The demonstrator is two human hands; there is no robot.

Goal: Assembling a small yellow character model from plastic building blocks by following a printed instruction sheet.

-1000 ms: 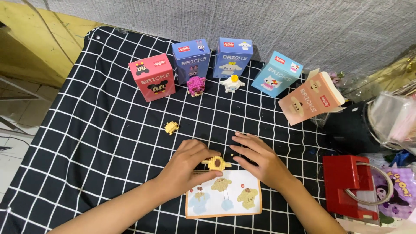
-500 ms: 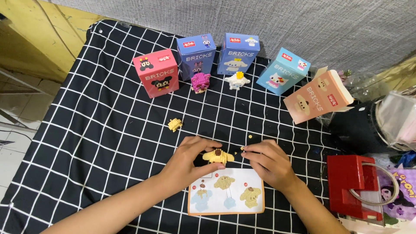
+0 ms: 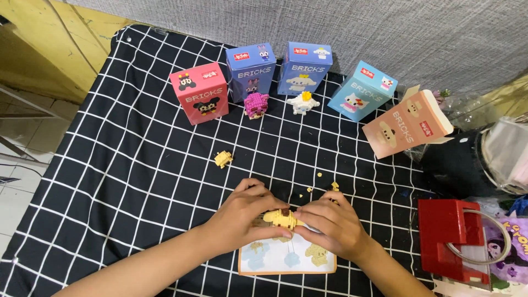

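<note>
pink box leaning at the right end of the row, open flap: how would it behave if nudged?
The tilted salmon-pink cardboard box would probably tip or slide easily: it already leans rather than standing square like the blue box. Its top flap is open, so it may be empty and light. Thin card would likely dent under a firm squeeze.

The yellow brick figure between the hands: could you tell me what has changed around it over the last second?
Both hands closed in: the left hand and right hand now pinch the yellow brick figure together over the picture card. Boxes, finished figures and loose yellow piece stayed put.
</note>
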